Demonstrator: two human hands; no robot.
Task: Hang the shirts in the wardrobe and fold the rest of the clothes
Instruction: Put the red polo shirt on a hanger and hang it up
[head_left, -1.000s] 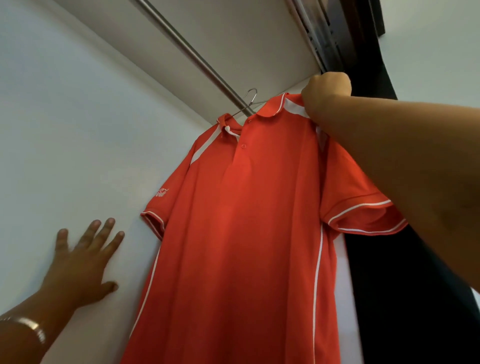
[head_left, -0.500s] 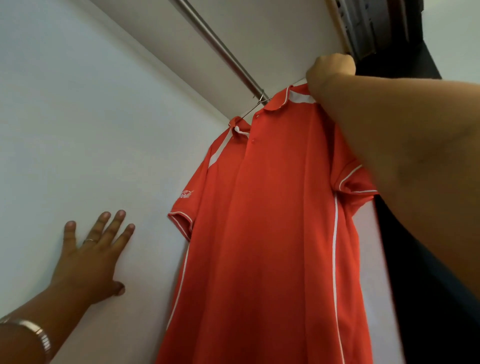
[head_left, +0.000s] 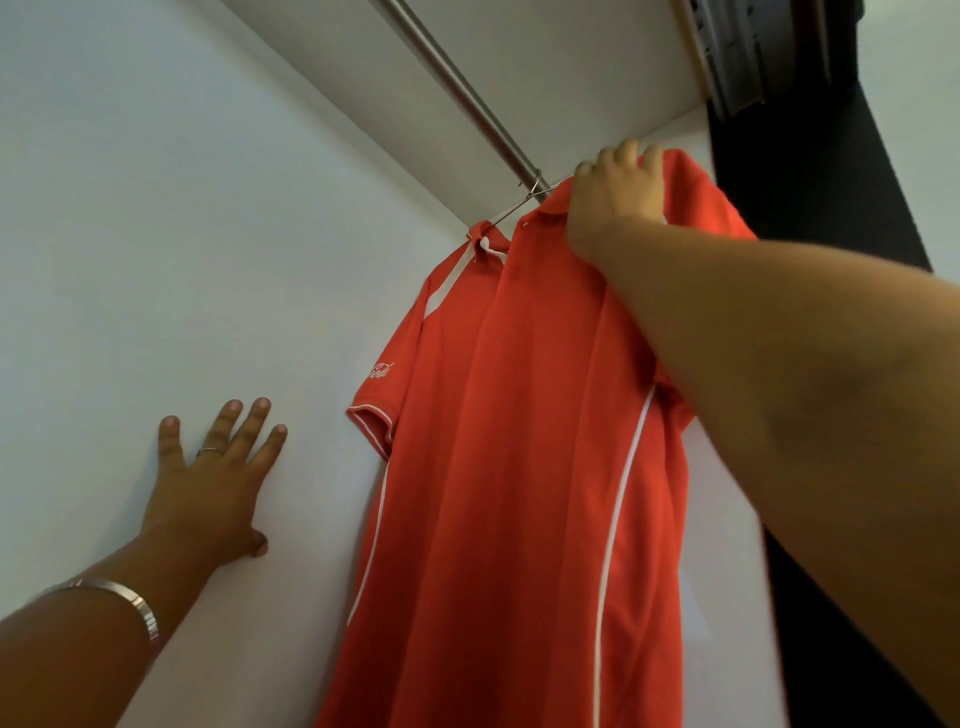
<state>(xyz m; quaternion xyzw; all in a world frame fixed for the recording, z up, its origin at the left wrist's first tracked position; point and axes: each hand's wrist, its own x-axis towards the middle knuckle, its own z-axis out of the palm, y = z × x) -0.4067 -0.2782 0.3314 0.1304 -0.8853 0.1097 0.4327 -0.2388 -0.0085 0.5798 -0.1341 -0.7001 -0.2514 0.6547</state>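
— Where's the red polo shirt (head_left: 519, 441) now?

— Up at about one o'clock from where she's looking, hanging on a wire hanger (head_left: 524, 200) whose hook is over the wardrobe rail (head_left: 457, 88). A second ago that hook was only nearing the bar; now it sits on it, and the shirt's body falls straight down along the white wardrobe wall (head_left: 156, 234).

— Is she holding on to it?

— Not really. The right hand (head_left: 615, 195) was a closed fist on the shoulder; its fingers have since spread and lie loosely over the collar and shoulder, resting more than gripping. I'd say she's steadying it or about to let go.

— And the other one?

— The left hand (head_left: 213, 488), down at eight o'clock, is flat on the wall, fingers straight and splayed, holding nothing, as it was before. There's a ring on one finger and a bracelet (head_left: 124, 603) at the wrist.

— So this shirt's done?

— Looks hung to me. The folding isn't in sight from here.
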